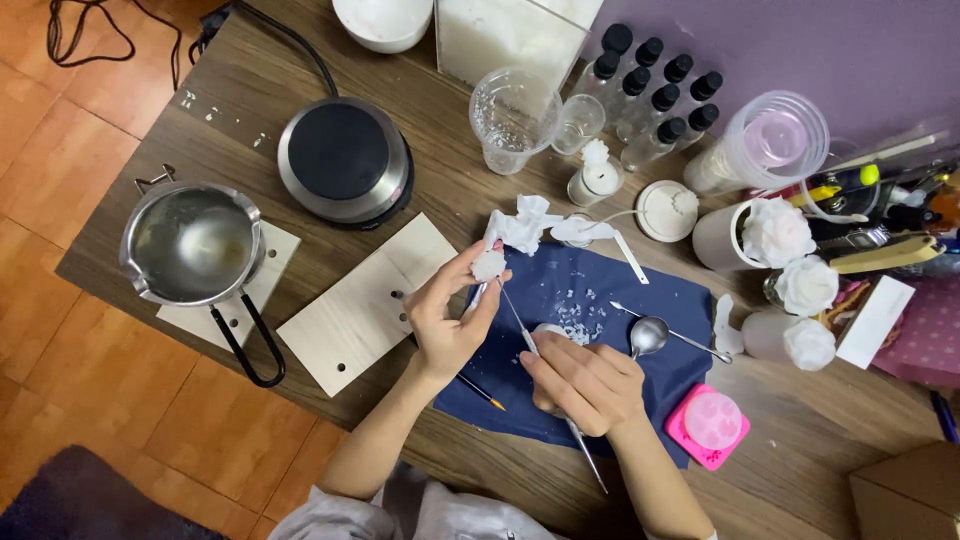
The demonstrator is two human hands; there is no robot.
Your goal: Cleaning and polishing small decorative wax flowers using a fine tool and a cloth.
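Two hands (520,345), eight capped bottles (655,90)

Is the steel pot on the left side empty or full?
Almost empty: the steel pot shows its shiny bare bottom, with only a thin pale film.

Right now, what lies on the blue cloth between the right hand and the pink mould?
In the head view, a metal spoon lies on the blue cloth between the right hand and the pink mould.
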